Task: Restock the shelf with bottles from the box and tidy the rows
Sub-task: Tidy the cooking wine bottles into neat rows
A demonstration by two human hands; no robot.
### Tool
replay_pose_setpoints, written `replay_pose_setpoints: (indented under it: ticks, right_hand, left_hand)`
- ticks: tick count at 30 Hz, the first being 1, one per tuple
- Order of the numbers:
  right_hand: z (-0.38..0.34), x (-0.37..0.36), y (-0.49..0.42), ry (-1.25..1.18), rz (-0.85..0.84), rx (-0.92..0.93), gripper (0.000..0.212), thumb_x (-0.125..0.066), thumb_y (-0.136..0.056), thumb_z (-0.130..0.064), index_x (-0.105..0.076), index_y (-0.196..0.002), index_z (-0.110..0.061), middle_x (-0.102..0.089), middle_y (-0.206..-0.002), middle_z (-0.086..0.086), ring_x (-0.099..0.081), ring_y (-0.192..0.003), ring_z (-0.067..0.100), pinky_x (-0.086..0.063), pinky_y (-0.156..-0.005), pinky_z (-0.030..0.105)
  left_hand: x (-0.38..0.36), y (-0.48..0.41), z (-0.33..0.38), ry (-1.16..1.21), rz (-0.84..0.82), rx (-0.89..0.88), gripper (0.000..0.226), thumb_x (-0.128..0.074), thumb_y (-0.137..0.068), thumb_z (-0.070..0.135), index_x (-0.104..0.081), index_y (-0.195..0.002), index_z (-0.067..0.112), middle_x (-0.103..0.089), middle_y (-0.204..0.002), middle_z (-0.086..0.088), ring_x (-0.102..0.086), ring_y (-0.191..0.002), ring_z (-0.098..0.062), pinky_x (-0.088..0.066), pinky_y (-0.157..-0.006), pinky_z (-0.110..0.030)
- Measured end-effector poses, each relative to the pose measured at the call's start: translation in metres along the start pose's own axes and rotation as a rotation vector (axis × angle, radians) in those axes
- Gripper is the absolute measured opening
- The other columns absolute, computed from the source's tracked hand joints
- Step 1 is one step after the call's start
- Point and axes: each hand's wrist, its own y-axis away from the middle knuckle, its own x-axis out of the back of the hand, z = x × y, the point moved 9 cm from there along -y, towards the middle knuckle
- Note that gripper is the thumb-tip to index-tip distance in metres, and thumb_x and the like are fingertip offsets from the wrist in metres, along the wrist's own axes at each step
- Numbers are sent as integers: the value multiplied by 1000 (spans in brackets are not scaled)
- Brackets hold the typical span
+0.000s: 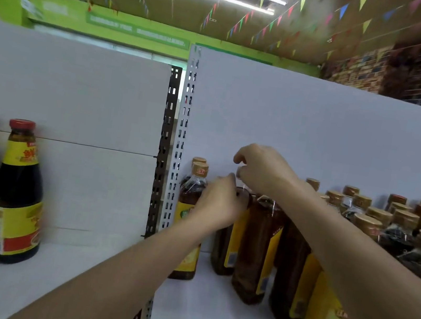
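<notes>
Several brown bottles with gold caps and yellow labels stand in rows on the white shelf (207, 310) right of the upright post. My left hand (217, 202) wraps around the shoulder of one brown bottle (227, 247) near the left end of the rows. My right hand (260, 168) reaches over from the right and pinches the gold cap of that same bottle. Another bottle (195, 184) stands just left of it, against the post. A neighbouring bottle (257, 249) stands close on the right. The box is out of view.
Two dark sauce bottles (20, 192) with red caps stand on the left shelf section. A perforated metal upright (182, 132) divides the two sections. White back panels rise behind the shelves. More gold-capped bottles (399, 233) crowd the right side.
</notes>
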Motion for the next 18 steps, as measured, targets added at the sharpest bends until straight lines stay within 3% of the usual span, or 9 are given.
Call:
replay_pose_setpoints:
  ticks: [3,7,13,18]
  right_hand:
    - [8,-9,-14,110,-65,-13,32,-54,-93,-13,-66,-123,-10,-67,-120,12,-44,-115,29,-52,-93,41]
    - [11,-29,-18,128,-211,-10,39,-51,-93,-15,-60,-131,-12,-64,-129,9,-59,-116,32,-53,-97,40]
    - [12,-24,-21,66,-95,46,26,-55,-97,-20,-69,-119,-15,-69,-118,8,-63,-107,31,-50,-83,32]
    - [7,-18,-17,76,-111,62,24,-57,-94,-19,-72,-109,-6,-73,-106,13,-66,-101,33,-56,-84,41]
  left_hand:
    - [-4,-3,-1,-40,-15,1,21,-49,-100,26,-56,-112,11,-62,-84,-13,-61,-75,-32,-35,-53,-33]
    - [-7,3,2,-67,-37,-25,17,-48,-100,21,-59,-110,13,-66,-90,-11,-65,-81,-32,-46,-61,-34]
    - [-5,9,-2,-69,-36,2,19,-48,-100,22,-58,-114,14,-69,-95,-12,-69,-84,-32,-59,-77,-47]
    - [-4,13,1,-116,-22,-3,18,-49,-102,24,-55,-115,13,-68,-96,-11,-70,-86,-31,-59,-78,-48]
